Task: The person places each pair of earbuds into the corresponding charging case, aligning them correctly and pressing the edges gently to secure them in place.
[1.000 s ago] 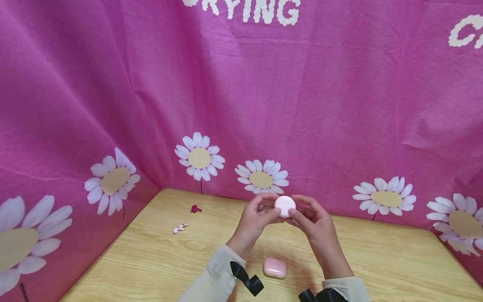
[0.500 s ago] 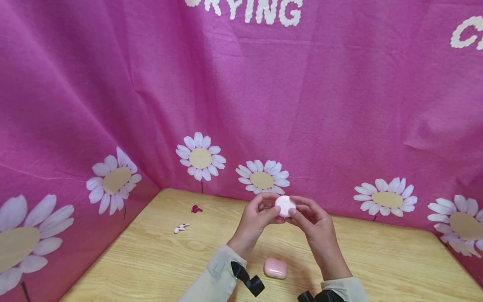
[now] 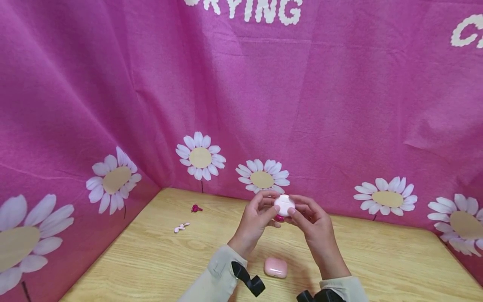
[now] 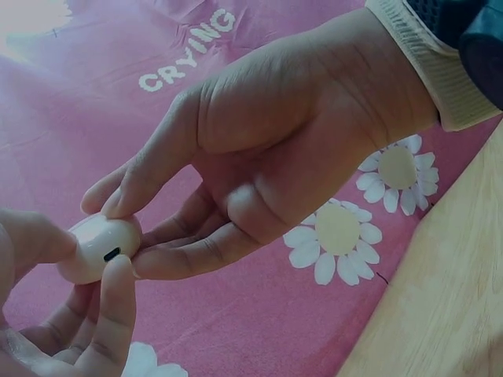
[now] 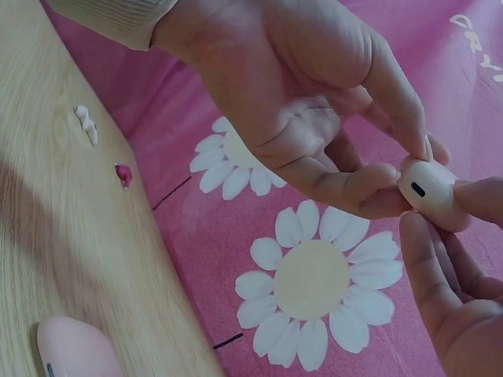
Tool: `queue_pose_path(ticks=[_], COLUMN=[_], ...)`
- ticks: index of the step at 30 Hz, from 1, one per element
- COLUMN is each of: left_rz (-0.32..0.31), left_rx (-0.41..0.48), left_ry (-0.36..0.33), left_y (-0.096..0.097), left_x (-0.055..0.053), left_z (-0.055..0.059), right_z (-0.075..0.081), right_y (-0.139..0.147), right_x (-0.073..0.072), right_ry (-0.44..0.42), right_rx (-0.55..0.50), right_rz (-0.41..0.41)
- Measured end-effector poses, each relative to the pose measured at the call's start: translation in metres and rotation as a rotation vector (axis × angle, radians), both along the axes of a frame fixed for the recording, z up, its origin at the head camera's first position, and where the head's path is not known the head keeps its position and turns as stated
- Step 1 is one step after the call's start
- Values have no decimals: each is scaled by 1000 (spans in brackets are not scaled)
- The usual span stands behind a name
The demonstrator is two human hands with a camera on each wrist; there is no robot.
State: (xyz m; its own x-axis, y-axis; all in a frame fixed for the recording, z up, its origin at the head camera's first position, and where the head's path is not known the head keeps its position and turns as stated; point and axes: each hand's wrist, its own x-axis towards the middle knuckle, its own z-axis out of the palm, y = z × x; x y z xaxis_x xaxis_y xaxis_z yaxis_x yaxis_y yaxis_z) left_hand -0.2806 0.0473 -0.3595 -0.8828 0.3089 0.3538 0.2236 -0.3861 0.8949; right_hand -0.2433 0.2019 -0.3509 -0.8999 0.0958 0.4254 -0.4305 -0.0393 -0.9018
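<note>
Between both hands, raised above the table, is a small pale, rounded earbud case (image 3: 284, 204) that looks closed. My left hand (image 3: 252, 224) pinches its left side and my right hand (image 3: 319, 228) its right side, thumbs on the near face. Dark and oval, a port (image 4: 111, 254) shows on the case in the left wrist view; the right wrist view shows it too. Just below the case, in the head view, a small magenta patch (image 3: 279, 218) peeks out between the fingers; I cannot tell what it belongs to.
A glossy pink earbud case (image 3: 275, 267) lies on the wooden table (image 3: 151, 260) between my forearms. Farther left are pale pink earbuds (image 3: 182, 227) and, behind them, magenta earbuds (image 3: 196, 208). A pink cloth with daisies (image 3: 262, 179) hangs at the back and left.
The pale case has shifted and turned very slightly in my fingers, and more of the magenta patch below it shows than one second ago. Both hands keep their hold.
</note>
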Motion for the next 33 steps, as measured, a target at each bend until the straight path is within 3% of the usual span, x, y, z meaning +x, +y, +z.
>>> queue_pose_path(ticks=[33], left_rz=[-9], left_rx=[6], left_ry=[5], left_y=[0], left_x=[2], left_z=[1], right_z=[-2], right_y=[-1], right_x=[-1], right_ry=[40], right_rx=[11], right_rz=[32])
